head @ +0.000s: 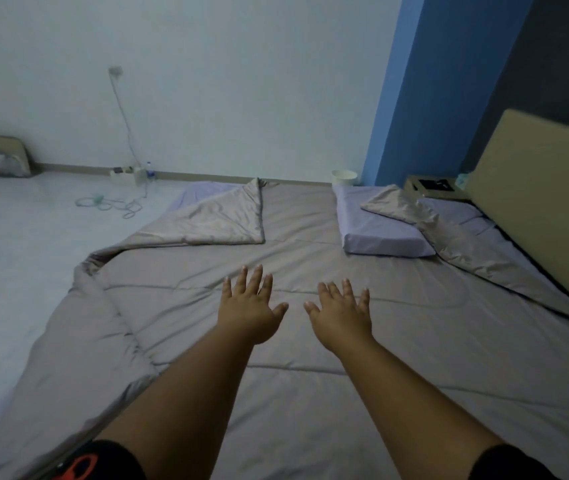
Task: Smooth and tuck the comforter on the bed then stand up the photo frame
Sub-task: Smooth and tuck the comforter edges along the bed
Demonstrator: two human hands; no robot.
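Both hands are open, palms down with fingers spread: the left hand (249, 306) and right hand (342, 315) reach side by side over the middle of the frame, low over the grey comforter (310, 393); whether they press it cannot be told. The comforter covers most of the bed (203, 189), bunched in a roll along the lower left edge, its far corner folded back at upper centre. Another fold lies over the pillow (380, 237) at upper right. Beyond that, the tan headboard (539, 202) runs along the right edge. A nightstand (414, 192) beside it carries a dark flat thing (433, 184); whether it is the photo frame cannot be told. A pale bin (344, 177) stands by the wall, and a cable (113, 203) coils on the floor (16, 237) at left.
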